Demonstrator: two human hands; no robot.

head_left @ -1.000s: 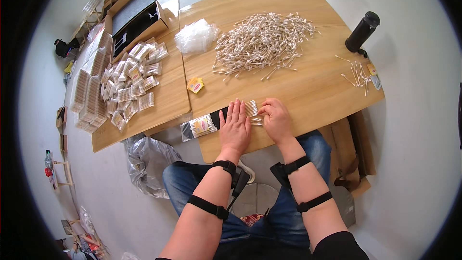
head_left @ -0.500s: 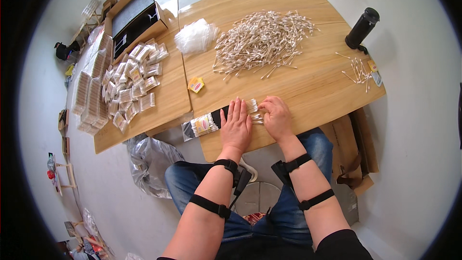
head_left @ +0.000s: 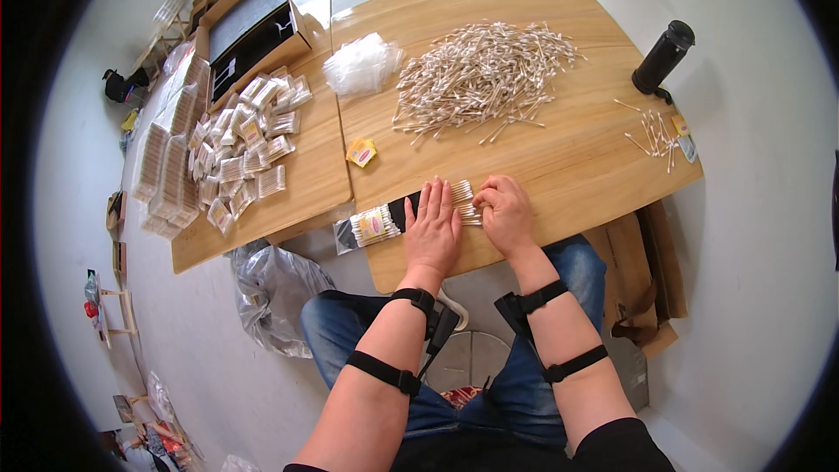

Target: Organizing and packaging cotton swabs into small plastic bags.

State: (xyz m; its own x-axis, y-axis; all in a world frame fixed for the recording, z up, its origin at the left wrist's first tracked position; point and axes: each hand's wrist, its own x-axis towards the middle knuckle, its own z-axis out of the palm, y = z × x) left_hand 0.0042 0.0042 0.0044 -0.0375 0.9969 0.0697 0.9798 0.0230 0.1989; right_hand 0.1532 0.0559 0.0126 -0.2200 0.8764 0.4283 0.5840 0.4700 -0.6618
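Note:
My left hand (head_left: 433, 232) lies flat, fingers stretched, over a black strip (head_left: 398, 209) and a row of cotton swabs (head_left: 462, 193) near the table's front edge. White swab tips stick out to the right of it. At those tips my right hand (head_left: 508, 217) is closed in a pinch; whatever its fingertips hold is hidden. Left of my left hand, a clear bag (head_left: 347, 238) encloses part of a bundle of cotton swabs with a yellow-and-white label card (head_left: 372, 225), overhanging the table edge.
A big heap of loose cotton swabs (head_left: 485, 74) covers the table's far middle, beside clear empty bags (head_left: 363, 65). Yellow cards (head_left: 361, 153) lie nearer. Packed swab bags (head_left: 253, 131) and an open carton (head_left: 301, 39) fill the left table. A black bottle (head_left: 664, 57) stands far right.
The view has shifted slightly, so the table things sit a little farther right. My left hand stays flat and my right hand stays pinched at the swab tips.

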